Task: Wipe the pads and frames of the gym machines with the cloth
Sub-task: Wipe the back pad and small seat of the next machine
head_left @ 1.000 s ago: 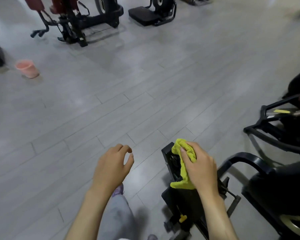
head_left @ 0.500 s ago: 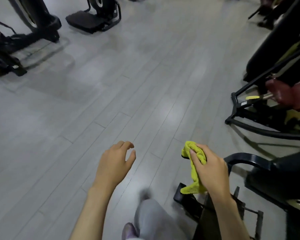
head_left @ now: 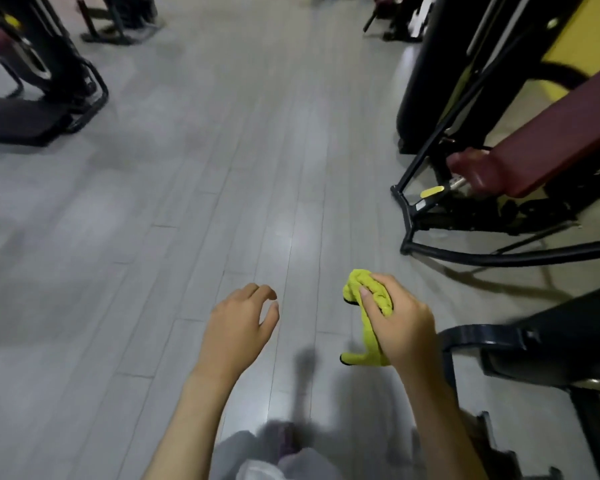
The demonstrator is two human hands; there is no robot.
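While machines [head_left: 534,157] flank the grey plank floor [head_left: 222,168], right grip [head_left: 402,323] clutches cloth [head_left: 359,284], left grip [head_left: 236,330] slack.

Grey plank floor [head_left: 174,209] — pale light glare at centre, blurred shadows along near edge.

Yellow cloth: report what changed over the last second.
The right hand lifted the yellow cloth off the black machine part, and it now hangs above the floor. Unchanged: the right hand grips it; the left hand stays empty, fingers loosely curled.
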